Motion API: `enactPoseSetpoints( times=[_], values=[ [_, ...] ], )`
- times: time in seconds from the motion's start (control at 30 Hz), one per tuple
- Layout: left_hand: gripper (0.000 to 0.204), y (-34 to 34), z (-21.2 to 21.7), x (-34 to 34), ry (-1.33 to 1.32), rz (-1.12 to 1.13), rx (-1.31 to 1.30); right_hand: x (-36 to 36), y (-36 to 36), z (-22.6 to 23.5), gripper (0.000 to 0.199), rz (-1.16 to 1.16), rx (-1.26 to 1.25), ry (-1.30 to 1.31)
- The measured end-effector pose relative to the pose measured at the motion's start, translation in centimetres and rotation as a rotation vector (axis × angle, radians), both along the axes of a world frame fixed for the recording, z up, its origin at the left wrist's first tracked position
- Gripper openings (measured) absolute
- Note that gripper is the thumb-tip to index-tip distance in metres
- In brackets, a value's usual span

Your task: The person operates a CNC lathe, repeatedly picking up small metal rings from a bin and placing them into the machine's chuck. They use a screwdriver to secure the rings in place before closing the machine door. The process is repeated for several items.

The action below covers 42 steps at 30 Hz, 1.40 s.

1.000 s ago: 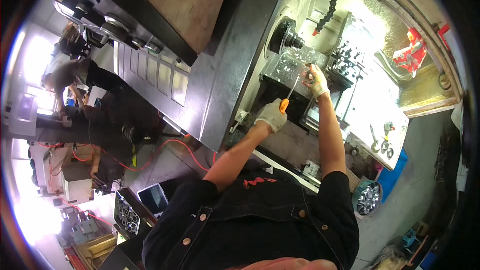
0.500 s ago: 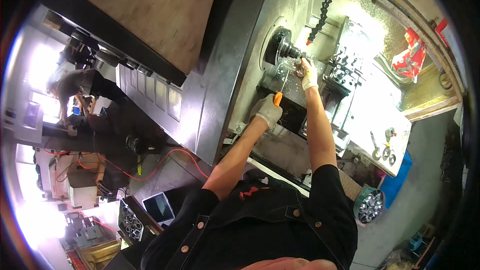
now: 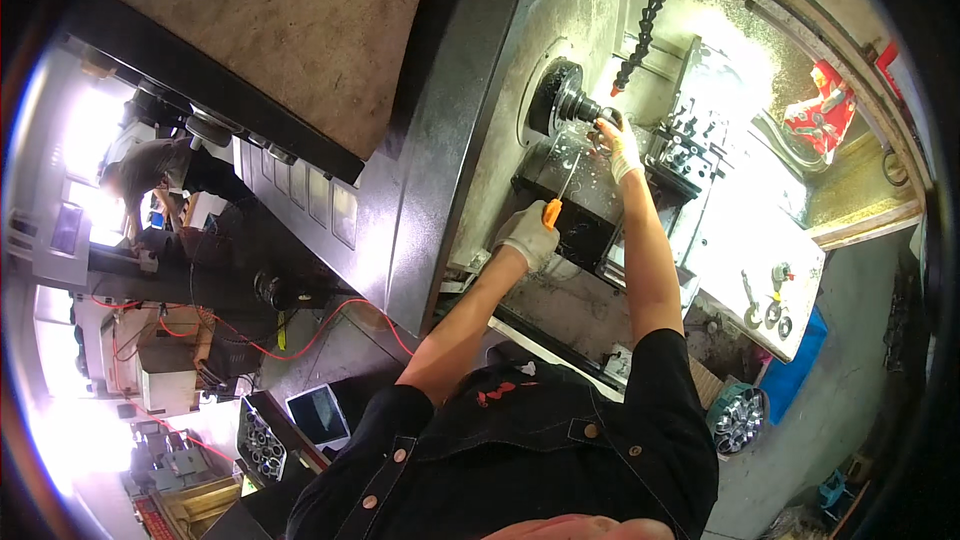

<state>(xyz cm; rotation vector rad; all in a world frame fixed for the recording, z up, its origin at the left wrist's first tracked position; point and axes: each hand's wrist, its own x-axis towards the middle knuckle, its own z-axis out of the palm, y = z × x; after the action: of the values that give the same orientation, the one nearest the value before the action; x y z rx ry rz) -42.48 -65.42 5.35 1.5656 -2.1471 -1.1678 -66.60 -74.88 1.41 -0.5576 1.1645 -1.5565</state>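
Note:
My left hand (image 3: 528, 236), in a pale work glove, is closed round the orange handle of a thin-shafted tool (image 3: 553, 210) that looks like a screwdriver. Its shaft slants up towards the lathe spindle. My right hand (image 3: 622, 146), gloved too, has its fingers bent at the outer end of the stepped metal chuck (image 3: 565, 100). A small, dark, round metal part (image 3: 609, 117) shows at those fingertips; whether it is fixed to the chuck I cannot make out. Below, a wet metal surface (image 3: 590, 180) carries bright specks.
A jointed black coolant hose (image 3: 648, 25) hangs over the chuck. The tool slide (image 3: 690, 145) stands just right of my right hand. Metal rings (image 3: 773, 312) lie on the white surface, with a round tub of parts (image 3: 738, 418) below. Another person (image 3: 150, 170) bends over far left.
My right hand's fingers have shifted at the chuck's end, with the thumb side now higher. The left hand has moved slightly left and down with the tool.

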Motion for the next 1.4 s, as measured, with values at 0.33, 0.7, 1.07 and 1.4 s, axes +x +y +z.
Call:
enactPoseSetpoints(
  times=[0.33,0.7,1.07,1.4],
  values=[
    [0.038,2.7,5.3,1.2,-0.147,-0.105,-0.062,-0.6,-1.3,-1.1,0.066,-0.007,-0.094,0.263],
    [0.034,5.0,4.0,4.5,0.124,-0.080,-0.137,-0.5,-1.8,-1.3,0.047,-0.030,-0.034,0.352],
    [0.029,11.2,17.4,23.7,0.371,-0.452,-0.212,-2.0,-2.1,-2.2,0.049,0.001,0.117,0.465],
    [0.028,0.8,27.8,27.0,-0.175,-0.262,-0.918,0.5,-3.3,-1.0,0.056,0.041,0.270,0.327]
  ],
)
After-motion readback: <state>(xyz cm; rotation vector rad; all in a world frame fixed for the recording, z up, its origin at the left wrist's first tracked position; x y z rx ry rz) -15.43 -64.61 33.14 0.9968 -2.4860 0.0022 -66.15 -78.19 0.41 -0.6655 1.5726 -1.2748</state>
